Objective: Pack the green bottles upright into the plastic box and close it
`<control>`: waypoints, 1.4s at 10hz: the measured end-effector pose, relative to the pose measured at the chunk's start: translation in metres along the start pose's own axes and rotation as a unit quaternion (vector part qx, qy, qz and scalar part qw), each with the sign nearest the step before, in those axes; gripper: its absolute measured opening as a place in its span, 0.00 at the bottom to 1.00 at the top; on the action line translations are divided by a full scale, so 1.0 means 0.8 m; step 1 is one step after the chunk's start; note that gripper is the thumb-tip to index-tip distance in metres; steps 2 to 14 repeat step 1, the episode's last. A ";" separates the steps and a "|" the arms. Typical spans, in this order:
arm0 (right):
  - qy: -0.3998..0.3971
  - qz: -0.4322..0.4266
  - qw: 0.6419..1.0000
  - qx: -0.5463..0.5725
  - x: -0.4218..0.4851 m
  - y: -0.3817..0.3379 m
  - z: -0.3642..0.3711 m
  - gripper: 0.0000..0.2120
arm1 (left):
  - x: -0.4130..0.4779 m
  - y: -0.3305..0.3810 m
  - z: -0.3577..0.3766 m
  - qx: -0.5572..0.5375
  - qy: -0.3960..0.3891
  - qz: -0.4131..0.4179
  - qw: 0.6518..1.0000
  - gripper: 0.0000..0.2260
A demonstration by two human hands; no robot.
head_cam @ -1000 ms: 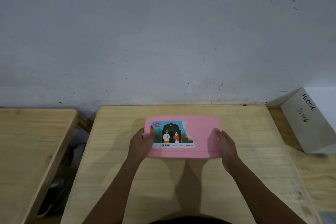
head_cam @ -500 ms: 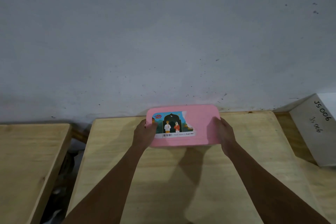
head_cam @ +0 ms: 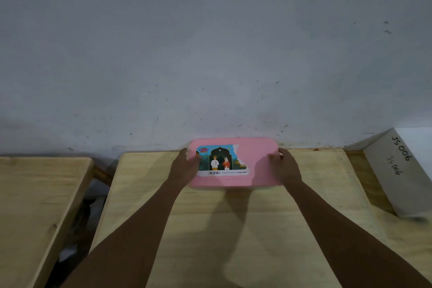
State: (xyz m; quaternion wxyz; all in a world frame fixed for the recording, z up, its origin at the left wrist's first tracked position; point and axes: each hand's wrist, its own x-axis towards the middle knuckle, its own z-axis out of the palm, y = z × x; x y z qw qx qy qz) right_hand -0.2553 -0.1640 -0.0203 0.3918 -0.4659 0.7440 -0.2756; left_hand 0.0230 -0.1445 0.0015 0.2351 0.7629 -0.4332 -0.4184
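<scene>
Pink box [head_cam: 257, 163], lid [head_cam: 259, 147] on, at the middle of the desk's [head_cam: 233, 229] far edge, close against the wall [head_cam: 210, 54]. Its long axis runs left to right, parallel to that edge. A torn sticker [head_cam: 219, 160] covers the left part of the lid.

The left hand [head_cam: 184, 167] grasps the left short end and the right hand [head_cam: 285, 168] grasps the right short end. On each, the thumb lies on the lid and the fingers curl round the side. The box therefore lies between the two hands, and neither is nearer than the other. Any press on the lid, or any release, would probably come from both ends at once. Whether the box rests on the desk or is held just above it cannot be told.

No green bottles are in view, and the opaque lid hides the contents. Going by the seated lid, closing appears to be done or nearly done.

Outward: a white block [head_cam: 402, 170] marked "JS006" at the desk's right edge, and a second desk [head_cam: 35, 194] apart to the left.

Compared with one second ago, the box has gone from nearer the desk's middle to its far edge. The grasp at both ends is unchanged.
</scene>
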 end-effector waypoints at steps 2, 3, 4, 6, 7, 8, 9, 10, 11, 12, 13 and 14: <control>-0.042 0.013 0.998 -0.048 -0.018 -0.031 -0.014 0.16 | -0.008 0.014 -0.021 0.058 0.010 0.050 0.997 0.27; -0.042 0.013 0.998 -0.048 -0.018 -0.031 -0.014 0.16 | -0.008 0.014 -0.021 0.058 0.010 0.050 0.997 0.27; -0.042 0.013 0.998 -0.048 -0.018 -0.031 -0.014 0.16 | -0.008 0.014 -0.021 0.058 0.010 0.050 0.997 0.27; -0.042 0.013 0.998 -0.048 -0.018 -0.031 -0.014 0.16 | -0.008 0.014 -0.021 0.058 0.010 0.050 0.997 0.27; -0.042 0.013 0.998 -0.048 -0.018 -0.031 -0.014 0.16 | -0.008 0.014 -0.021 0.058 0.010 0.050 0.997 0.27; -0.042 0.013 0.998 -0.048 -0.018 -0.031 -0.014 0.16 | -0.008 0.014 -0.021 0.058 0.010 0.050 0.997 0.27; -0.042 0.013 0.998 -0.048 -0.018 -0.031 -0.014 0.16 | -0.008 0.014 -0.021 0.058 0.010 0.050 0.997 0.27; -0.042 0.013 0.998 -0.048 -0.018 -0.031 -0.014 0.16 | -0.008 0.014 -0.021 0.058 0.010 0.050 0.997 0.27; -0.042 0.013 0.998 -0.048 -0.018 -0.031 -0.014 0.16 | -0.008 0.014 -0.021 0.058 0.010 0.050 0.997 0.27; -0.042 0.013 0.998 -0.048 -0.018 -0.031 -0.014 0.16 | -0.008 0.014 -0.021 0.058 0.010 0.050 0.997 0.27; -0.042 0.013 0.998 -0.048 -0.018 -0.031 -0.014 0.16 | -0.008 0.014 -0.021 0.058 0.010 0.050 0.997 0.27; -0.042 0.013 0.998 -0.048 -0.018 -0.031 -0.014 0.16 | -0.008 0.014 -0.021 0.058 0.010 0.050 0.997 0.27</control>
